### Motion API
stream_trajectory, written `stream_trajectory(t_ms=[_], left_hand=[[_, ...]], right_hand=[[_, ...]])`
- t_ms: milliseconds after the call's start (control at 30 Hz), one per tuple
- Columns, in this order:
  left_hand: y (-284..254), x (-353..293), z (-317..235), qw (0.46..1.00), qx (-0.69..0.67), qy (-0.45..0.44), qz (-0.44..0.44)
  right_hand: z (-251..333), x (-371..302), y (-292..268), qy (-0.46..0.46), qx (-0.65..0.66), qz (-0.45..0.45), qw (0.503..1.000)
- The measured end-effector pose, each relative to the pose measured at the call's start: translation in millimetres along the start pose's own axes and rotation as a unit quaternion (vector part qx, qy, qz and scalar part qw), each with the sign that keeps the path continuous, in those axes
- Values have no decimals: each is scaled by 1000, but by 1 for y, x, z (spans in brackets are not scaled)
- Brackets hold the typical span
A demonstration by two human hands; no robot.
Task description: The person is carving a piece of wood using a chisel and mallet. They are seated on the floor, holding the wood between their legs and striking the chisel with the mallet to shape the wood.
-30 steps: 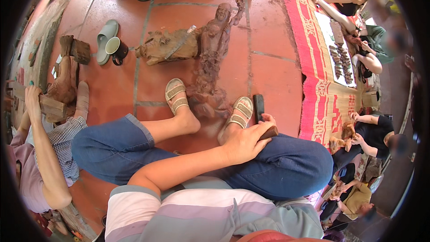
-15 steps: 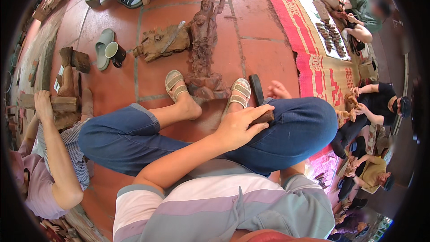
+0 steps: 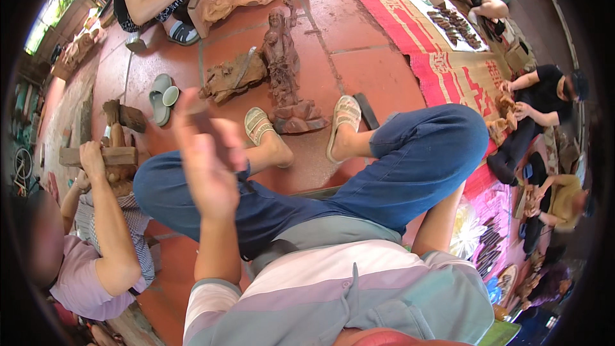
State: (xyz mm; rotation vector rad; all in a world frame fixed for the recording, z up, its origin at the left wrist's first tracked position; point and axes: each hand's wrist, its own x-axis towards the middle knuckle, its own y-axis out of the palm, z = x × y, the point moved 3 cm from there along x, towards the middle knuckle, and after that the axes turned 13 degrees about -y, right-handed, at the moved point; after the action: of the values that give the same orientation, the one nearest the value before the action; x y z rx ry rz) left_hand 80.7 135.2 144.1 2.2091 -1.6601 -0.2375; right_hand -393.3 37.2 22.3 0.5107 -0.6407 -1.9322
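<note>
My left hand [image 3: 213, 170] is raised over my left knee, blurred by motion, its fingers around a small dark brown wooden block [image 3: 213, 131]. Beyond my knees, between my sandalled feet, a dark carved wooden statue [image 3: 280, 70] lies on the tiles with its base toward me. My right forearm [image 3: 441, 218] goes down behind my right thigh, and the hand there is hidden. Beside my right foot lies a dark flat bar [image 3: 366, 111].
A rough wood chunk [image 3: 236, 77] with a metal tool on it lies left of the statue. Grey slippers [image 3: 160, 106] and a cup [image 3: 170, 95] stand nearby. At left, another person grips a wooden beam [image 3: 115, 156]. A red patterned mat [image 3: 442, 61] stretches along the right, with people working.
My left hand has swung from my right knee to the left and up, carrying the block. My right hand has dropped out of sight behind my right leg. The view has shifted.
</note>
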Motion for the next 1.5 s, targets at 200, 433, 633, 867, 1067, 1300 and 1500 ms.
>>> stream_trajectory(t_ms=[200,433,633,867,1067,1300,1500], left_hand=[[-36,-23,-79,990,-43,130,-24],[-43,-44,-144,963,101,250,-14],[-21,0,-174,945,260,182,-82],[36,153,-83,932,361,-7,35],[51,214,69,858,272,-326,288],[29,213,177,819,262,-361,362],[17,199,205,845,286,-284,350]], right_hand=[[36,-16,-21,-64,54,-18,996],[63,-24,57,-312,-147,66,936],[-18,-16,152,-213,-188,242,928],[-143,-69,222,113,-138,440,880],[-204,-69,238,159,-161,465,856],[-179,-43,179,157,-523,616,568],[-179,-20,154,284,-484,446,698]])
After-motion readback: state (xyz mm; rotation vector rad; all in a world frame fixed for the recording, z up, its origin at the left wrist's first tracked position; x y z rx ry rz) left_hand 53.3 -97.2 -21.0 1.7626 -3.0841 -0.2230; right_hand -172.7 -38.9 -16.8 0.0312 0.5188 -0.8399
